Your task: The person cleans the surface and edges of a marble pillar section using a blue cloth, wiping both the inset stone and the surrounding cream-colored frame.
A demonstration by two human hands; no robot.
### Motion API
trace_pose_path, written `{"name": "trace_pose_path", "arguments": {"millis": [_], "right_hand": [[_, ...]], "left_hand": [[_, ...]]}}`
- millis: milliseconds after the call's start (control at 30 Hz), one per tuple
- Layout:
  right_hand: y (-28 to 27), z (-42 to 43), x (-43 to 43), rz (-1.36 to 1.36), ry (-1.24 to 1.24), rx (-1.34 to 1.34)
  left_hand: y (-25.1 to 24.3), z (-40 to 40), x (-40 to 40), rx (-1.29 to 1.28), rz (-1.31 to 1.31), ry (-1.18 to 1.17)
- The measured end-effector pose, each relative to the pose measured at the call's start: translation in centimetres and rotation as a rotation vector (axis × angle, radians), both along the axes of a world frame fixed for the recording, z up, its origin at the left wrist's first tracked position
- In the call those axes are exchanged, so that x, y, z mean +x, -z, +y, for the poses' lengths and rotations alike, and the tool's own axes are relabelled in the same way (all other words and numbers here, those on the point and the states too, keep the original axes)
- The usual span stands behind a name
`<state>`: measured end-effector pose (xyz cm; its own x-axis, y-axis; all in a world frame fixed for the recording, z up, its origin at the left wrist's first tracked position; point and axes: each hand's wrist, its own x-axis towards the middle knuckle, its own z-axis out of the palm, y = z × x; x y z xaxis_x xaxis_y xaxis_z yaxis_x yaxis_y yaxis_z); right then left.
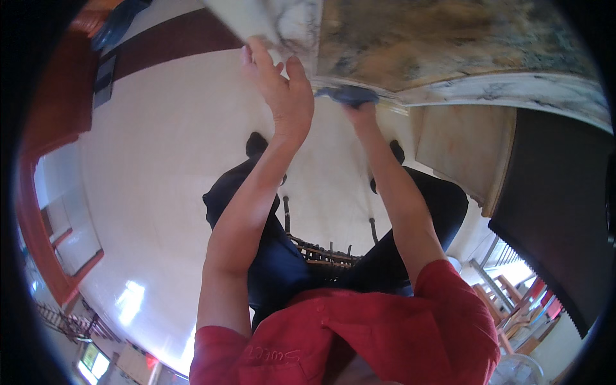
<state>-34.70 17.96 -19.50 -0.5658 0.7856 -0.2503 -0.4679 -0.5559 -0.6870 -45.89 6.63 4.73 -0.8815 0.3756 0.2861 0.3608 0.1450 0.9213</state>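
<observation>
My left hand [291, 98] is raised with its fingers apart. Its fingertips overlap the lower edge of a pale, blurred panel [250, 21]; I cannot tell whether they touch it. Bunched in my right hand [361, 113] is a blue-grey cloth [355, 95]. The cloth lies against the bottom edge of a cabinet with a brown mottled, stone-patterned front [409, 41] and white marbled trim [467, 89]. My right fingers are mostly hidden by the cloth.
Beneath my legs is a low woven stool [327, 255] on a glossy pale floor [154, 168]. Reddish wooden furniture [62, 96] stands to the left. A dark hanging cloth [553, 192] covers the right side, with chairs [505, 293] and a fan [517, 370] behind it.
</observation>
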Motion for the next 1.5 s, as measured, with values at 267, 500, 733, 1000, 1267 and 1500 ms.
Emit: {"name": "trace_pose_path", "arguments": {"millis": [267,500,733,1000,1267,1500], "right_hand": [[-8.5,-6.2,-9.0,0.348,-0.088,-0.898],[-17.9,-5.8,-10.3,0.277,-0.209,-0.482],[-32.5,-7.4,-8.3,0.216,-0.268,-0.175],[-46.2,-9.7,-6.7,-0.492,0.249,1.645],[-46.9,-4.1,-14.1,-0.436,1.066,2.242],[-32.8,-4.1,-10.2,-1.0,0.419,2.827]], "left_hand": [[-0.2,-1.4,-5.0,0.232,-0.331,-0.228],[0.1,-0.6,-6.0,0.377,-0.493,-0.242],[-0.6,-1.0,-6.6,0.543,-0.654,-0.304],[-0.3,-1.5,-7.2,0.424,-0.927,-0.185],[-0.6,-2.5,-7.3,0.407,-0.937,-0.164],[-0.8,-1.9,-6.7,0.498,-0.992,-0.209]]}}
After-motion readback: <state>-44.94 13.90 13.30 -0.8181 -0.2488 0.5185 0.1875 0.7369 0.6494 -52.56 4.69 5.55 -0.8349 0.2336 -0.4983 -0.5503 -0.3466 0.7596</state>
